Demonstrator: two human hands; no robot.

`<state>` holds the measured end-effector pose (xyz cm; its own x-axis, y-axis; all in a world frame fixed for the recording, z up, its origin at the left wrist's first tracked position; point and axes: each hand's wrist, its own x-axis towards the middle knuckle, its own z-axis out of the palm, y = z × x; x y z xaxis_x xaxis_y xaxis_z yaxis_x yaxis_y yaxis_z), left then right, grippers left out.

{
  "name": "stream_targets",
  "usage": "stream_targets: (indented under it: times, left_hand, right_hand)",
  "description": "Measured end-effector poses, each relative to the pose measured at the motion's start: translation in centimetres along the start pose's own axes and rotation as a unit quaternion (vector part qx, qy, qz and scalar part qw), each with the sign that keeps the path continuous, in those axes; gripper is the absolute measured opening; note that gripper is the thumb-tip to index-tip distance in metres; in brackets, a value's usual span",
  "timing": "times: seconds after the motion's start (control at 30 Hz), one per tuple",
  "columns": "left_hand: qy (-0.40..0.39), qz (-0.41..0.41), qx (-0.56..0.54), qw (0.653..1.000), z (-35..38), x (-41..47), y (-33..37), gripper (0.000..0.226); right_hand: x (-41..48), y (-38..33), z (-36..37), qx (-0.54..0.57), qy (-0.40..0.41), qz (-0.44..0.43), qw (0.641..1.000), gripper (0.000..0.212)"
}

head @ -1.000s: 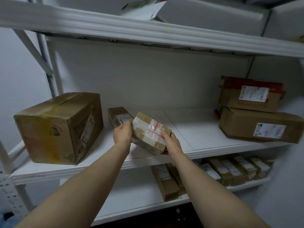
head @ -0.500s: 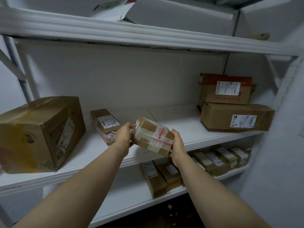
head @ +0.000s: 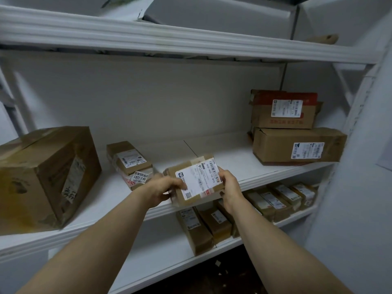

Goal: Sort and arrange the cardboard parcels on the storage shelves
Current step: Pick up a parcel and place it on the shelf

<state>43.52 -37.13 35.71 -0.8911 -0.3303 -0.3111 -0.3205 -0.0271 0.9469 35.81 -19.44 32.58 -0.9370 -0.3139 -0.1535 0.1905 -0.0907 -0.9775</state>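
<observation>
White metal middle shelf (head: 222,153): a large brown cardboard box (head: 42,177) at the left end; near it, a stack of two small labelled cardboard parcels (head: 129,164); at the right end, a long brown cardboard carton (head: 297,147) bearing a red-topped carton (head: 284,109). White lower shelf (head: 161,247): a row of small labelled brown parcels (head: 199,230), side by side.

The person's two forearms were bare along every part that showed, from the lower edge of the view up to the wrists (the upper arms lay outside the picture). Each forearm looked long and smooth, broad near the camera and narrowing toward the wrist. The left hand (head: 163,190) and the right hand (head: 230,188) were bare as well, the left one slightly blurred, the right one sharper, its knuckles showing as low ridges.
</observation>
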Motion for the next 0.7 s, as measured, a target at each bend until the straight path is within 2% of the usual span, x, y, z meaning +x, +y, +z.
stream_targets:
  times: [0.1,0.13,0.2,0.33,0.5,0.6,0.7]
  left_hand:
    - [0.012,0.069,0.101,0.992,0.1,0.2,-0.1,0.091]
    - [0.027,0.097,0.126,0.987,0.2,0.1,-0.1,0.096]
    - [0.057,0.148,0.155,0.975,0.8,-0.4,-0.1,0.092]
    - [0.067,0.237,0.207,0.947,1.5,-0.7,0.1,0.092]
    - [0.071,0.293,0.243,0.922,1.8,-0.4,-0.5,0.096]
    - [0.065,0.294,0.272,0.914,1.5,0.4,-1.0,0.103]
    - [-0.005,0.214,0.234,0.948,1.3,0.5,-0.7,0.112]
  right_hand:
    - [-0.2,-0.4,0.0,0.007,-0.019,0.03,0.999,0.043]
    - [-0.2,-0.4,0.0,0.023,-0.023,0.043,0.999,0.048]
    - [0.0,-0.5,-0.1,0.053,-0.023,0.054,0.997,0.063]
    - [-0.2,-0.6,0.3,0.137,-0.048,0.05,0.988,0.043]
    - [0.1,-0.3,0.9,0.179,-0.054,0.074,0.98,0.069]
    - [0.3,-0.1,0.8,0.231,-0.05,0.083,0.968,0.066]
    - [0.6,0.3,0.3,0.264,-0.038,0.087,0.96,0.065]
